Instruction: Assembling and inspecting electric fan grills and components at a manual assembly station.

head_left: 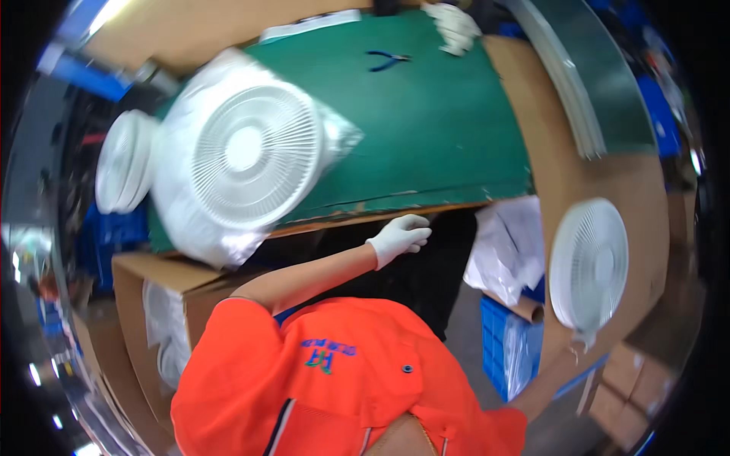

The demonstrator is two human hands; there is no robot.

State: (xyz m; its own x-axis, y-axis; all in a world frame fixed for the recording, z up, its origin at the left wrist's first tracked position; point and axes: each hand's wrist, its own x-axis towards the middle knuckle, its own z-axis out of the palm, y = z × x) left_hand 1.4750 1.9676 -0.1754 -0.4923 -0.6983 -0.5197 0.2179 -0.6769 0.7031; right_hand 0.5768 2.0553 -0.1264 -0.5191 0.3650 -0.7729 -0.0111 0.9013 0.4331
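Observation:
My left hand [399,239] wears a white glove and reaches forward just below the front edge of the green table top [426,129]. Its fingers are loosely bent and nothing is in it. Up and to its left, a white round fan head [245,156] in a clear plastic bag lies on the table, overhanging the front edge. My orange shirt [342,387] fills the lower middle of the view. My right hand is out of sight.
A second white fan head [123,161] lies off the table's left end, and a third [589,262] rests on brown cardboard at the right. Blue-handled pliers [388,59] and a white glove [454,27] lie at the table's far side. An open cardboard box [152,285], crumpled white bags [511,247] and a blue crate [506,349] stand below.

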